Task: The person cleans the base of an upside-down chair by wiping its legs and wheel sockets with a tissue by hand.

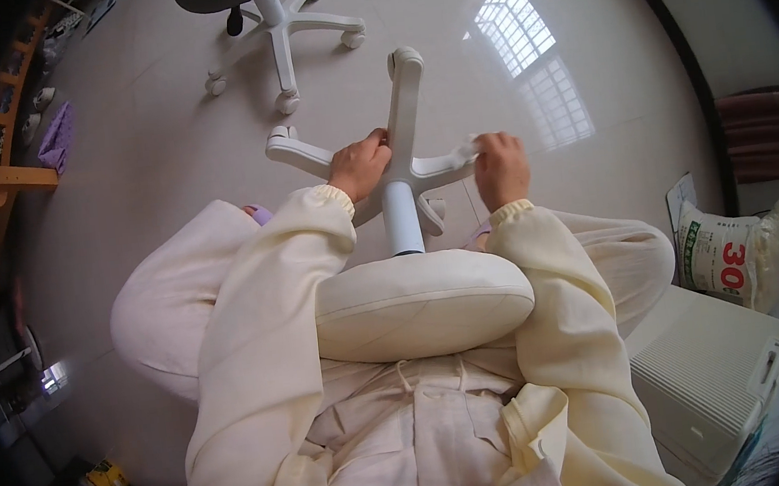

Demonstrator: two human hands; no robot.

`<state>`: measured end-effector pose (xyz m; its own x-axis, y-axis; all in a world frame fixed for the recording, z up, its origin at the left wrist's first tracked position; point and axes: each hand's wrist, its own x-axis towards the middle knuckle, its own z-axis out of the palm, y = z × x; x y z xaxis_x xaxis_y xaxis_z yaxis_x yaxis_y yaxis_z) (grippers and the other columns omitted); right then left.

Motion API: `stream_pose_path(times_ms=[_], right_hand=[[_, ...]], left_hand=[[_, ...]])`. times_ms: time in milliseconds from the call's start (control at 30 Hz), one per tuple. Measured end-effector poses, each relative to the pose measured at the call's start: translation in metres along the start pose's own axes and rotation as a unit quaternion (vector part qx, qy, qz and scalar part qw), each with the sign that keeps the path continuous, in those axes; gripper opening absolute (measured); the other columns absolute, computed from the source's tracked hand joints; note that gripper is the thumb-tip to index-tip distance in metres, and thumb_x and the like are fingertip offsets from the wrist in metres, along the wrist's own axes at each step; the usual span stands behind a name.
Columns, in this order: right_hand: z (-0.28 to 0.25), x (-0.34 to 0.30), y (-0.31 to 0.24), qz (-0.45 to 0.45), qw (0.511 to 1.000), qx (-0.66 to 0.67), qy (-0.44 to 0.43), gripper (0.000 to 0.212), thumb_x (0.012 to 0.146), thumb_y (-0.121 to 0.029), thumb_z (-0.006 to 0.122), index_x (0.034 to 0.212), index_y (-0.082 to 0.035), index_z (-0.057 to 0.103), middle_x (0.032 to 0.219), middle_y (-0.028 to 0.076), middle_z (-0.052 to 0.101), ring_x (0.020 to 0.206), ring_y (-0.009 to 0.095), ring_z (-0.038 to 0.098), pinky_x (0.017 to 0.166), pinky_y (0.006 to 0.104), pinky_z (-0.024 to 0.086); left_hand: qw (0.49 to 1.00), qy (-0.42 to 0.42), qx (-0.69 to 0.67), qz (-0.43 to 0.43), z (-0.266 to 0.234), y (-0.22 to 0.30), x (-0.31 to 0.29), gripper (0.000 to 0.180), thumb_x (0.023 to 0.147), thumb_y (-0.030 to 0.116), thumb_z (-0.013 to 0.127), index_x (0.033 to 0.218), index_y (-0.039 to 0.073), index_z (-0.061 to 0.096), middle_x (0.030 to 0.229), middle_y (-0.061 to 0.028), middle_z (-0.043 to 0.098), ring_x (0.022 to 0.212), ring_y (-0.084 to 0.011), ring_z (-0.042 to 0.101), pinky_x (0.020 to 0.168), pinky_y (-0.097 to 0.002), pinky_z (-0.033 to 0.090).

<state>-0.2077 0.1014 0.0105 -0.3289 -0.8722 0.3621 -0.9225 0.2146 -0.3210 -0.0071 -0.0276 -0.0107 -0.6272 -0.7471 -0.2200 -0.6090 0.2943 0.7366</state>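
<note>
A stool with a round cream seat (424, 301) lies tipped over against my lap, its seat towards me. From the seat a pale post (401, 218) runs away to a white star base (405, 123) with casters on its legs. My left hand (360, 165) is closed on the base near its hub, between two legs. At the tip of the right-hand leg (438, 167), my right hand (502, 170) is closed, fingers bent. A small white piece shows at those fingers; whether it is a caster or a wipe, I cannot tell.
A dark-seated chair on a white wheeled base (281, 55) stands ahead. On the right are a ribbed cream box (707, 371) and a printed plastic sack (733, 254). An orange wooden rack (8, 179) and a purple cloth (58, 140) are far left.
</note>
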Motion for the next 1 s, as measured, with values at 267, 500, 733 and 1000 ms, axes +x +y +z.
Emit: stream_pose_path(times_ms=[267,500,733,1000], right_hand=[[0.034,-0.039,-0.033,-0.166,0.978,0.099,-0.075,0.033,0.082,-0.014,0.057,0.113,-0.003,0.054,0.122,0.018,0.052,0.117,0.033,0.048,0.103,0.0451,0.035],[0.036,-0.025,0.039,-0.025,0.996,-0.053,-0.063,0.027,0.085,-0.017,0.053,0.11,-0.009,0.059,0.12,0.009,0.058,0.119,0.024,0.05,0.106,0.0451,0.03],[0.037,-0.023,0.021,-0.023,0.997,0.005,-0.068,0.024,0.083,-0.016,0.055,0.101,-0.002,0.061,0.115,0.013,0.059,0.114,0.028,0.052,0.102,0.044,0.035],[0.035,-0.03,-0.003,-0.164,0.976,0.096,-0.102,0.029,0.085,-0.017,0.056,0.112,-0.006,0.057,0.122,0.011,0.055,0.115,0.027,0.051,0.106,0.0446,0.032]], left_hand=[[0.999,-0.018,0.04,0.018,0.001,0.009,-0.003,0.044,0.082,0.035,0.047,0.118,0.01,0.048,0.101,-0.0139,0.065,0.095,-0.0349,0.06,0.086,-0.0433,0.044],[0.998,-0.032,0.05,0.01,0.0,0.016,-0.005,0.049,0.081,0.038,0.051,0.118,0.007,0.048,0.101,-0.0129,0.066,0.094,-0.0327,0.061,0.086,-0.0415,0.045],[0.997,-0.037,0.064,0.012,0.001,0.017,-0.003,0.048,0.084,0.042,0.052,0.117,0.007,0.048,0.099,-0.013,0.066,0.092,-0.0332,0.062,0.084,-0.0414,0.045],[0.998,-0.027,0.048,0.019,0.001,0.016,-0.006,0.049,0.084,0.044,0.054,0.114,0.006,0.047,0.094,-0.0137,0.065,0.09,-0.0315,0.062,0.082,-0.0395,0.045]])
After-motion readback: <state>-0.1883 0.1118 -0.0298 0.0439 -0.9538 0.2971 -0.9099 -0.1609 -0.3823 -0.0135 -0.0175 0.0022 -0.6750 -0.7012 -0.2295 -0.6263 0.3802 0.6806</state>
